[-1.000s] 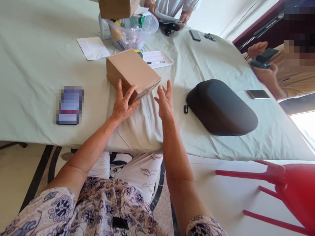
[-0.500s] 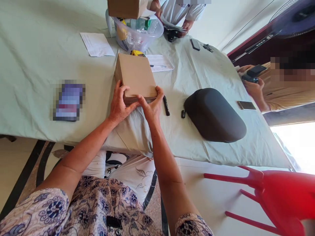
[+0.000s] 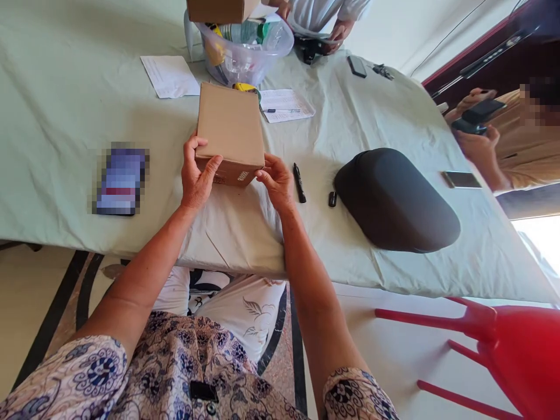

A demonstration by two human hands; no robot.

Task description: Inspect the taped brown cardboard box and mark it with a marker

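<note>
Left hand (image 3: pixel 195 178): gripping the box's 7 o'clock corner, fingers curled along its left side, thumb on the near edge.
Right hand (image 3: pixel 280 181): thumb and fingers bent inward, pinching the 5 o'clock corner.
Cardboard box (image 3: pixel 230 125): one, brown, between the two hands over the worktop (image 3: pixel 52 146); lettering on the near face. From where I stand I cannot tell whether its base lies flat.

Surroundings, clock read from the box, twelve being away from the person:
- Black marker (image 3: pixel 300 182): 4 o'clock, just beside the right hand.
- Black cap (image 3: pixel 332 199): 4 o'clock, past the marker.
- Dark rounded case (image 3: pixel 398 201): 4 o'clock, past the cap.
- Phone (image 3: pixel 119 181), screen obscured: 8 o'clock, well apart.
- Paper sheet (image 3: pixel 170 76): 10 o'clock.
- Clear tub (image 3: pixel 277 49), holding bottles: 12 o'clock.
- Written sheet (image 3: pixel 280 116), pen (image 3: pixel 282 111) on top: between 2 and 3 o'clock.
</note>
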